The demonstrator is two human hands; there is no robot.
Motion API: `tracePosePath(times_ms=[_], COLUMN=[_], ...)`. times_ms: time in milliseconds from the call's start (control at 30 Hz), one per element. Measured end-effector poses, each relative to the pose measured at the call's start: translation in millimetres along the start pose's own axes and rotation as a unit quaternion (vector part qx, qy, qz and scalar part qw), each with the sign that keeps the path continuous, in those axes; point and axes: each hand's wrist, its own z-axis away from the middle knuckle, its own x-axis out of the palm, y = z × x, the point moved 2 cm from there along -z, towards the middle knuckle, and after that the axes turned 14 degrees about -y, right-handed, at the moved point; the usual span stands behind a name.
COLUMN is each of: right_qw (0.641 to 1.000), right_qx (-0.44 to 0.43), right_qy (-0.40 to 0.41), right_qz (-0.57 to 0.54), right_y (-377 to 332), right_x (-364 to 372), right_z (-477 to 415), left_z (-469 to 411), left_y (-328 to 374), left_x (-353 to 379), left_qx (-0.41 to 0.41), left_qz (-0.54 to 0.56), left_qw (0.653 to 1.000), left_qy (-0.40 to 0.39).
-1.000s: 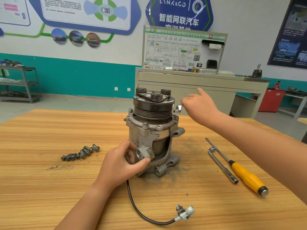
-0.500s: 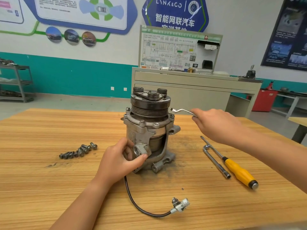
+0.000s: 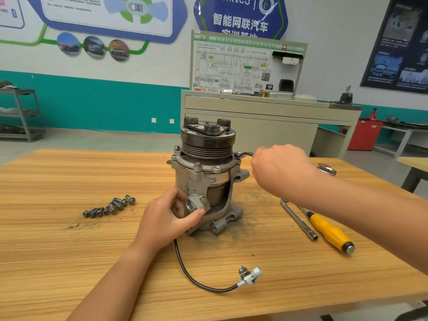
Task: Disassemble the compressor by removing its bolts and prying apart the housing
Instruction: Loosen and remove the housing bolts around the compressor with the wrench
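While the compressor [image 3: 203,179] stands upright at frame centre on the table [image 3: 58,262], the left hand [image 3: 166,218] — nearer the camera, lower centre — grips its side port lug, thumb and fingers curled round it. Farther back, right of centre, the right hand [image 3: 280,172] is fisted round a bent wrench [image 3: 244,154]; shank runs level, leftward from the fist, tip at the flange's right rim. Seating on a bolt head: cannot tell. Bolt axes vertical; next stroke likely a horizontal swing. Loose bolts [image 3: 108,207] lie well left of the housing.

Teal-banded wall [image 3: 104,107], grey shelf rack [image 3: 20,112], perhaps a red cabinet [image 3: 363,135]
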Motion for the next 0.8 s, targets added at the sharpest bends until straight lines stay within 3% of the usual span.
tracePosePath(times_ms=[133, 367, 433, 600, 733, 800], right_qw=[1.000, 0.995, 0.997, 0.980, 0.977, 0.967], right_qx=[-0.009, -0.040, -0.051, -0.092, -0.110, -0.091], right_qy=[-0.009, -0.028, 0.000, 0.173, 0.180, 0.206], right_qz=[-0.009, 0.083, 0.059, 0.038, -0.026, -0.121], right_y=[9, 33, 33, 24, 19, 23], right_x=[2, 11, 16, 34, 39, 42], right_z=[-8, -50, -69, -111, -118, -110], left_z=[0, -1, -2, -2, 0, 1], left_y=[0, -2, -2, 1, 2, 4], left_x=[-1, 0, 0, -1, -3, -3], left_qx=[-0.001, 0.004, 0.002, 0.004, 0.001, 0.002], left_qz=[0.004, 0.002, 0.000, -0.006, -0.014, -0.017], left_qw=[1.000, 1.000, 1.000, 1.000, 1.000, 1.000], left_qy=[-0.001, -0.005, -0.011, -0.010, -0.010, -0.008])
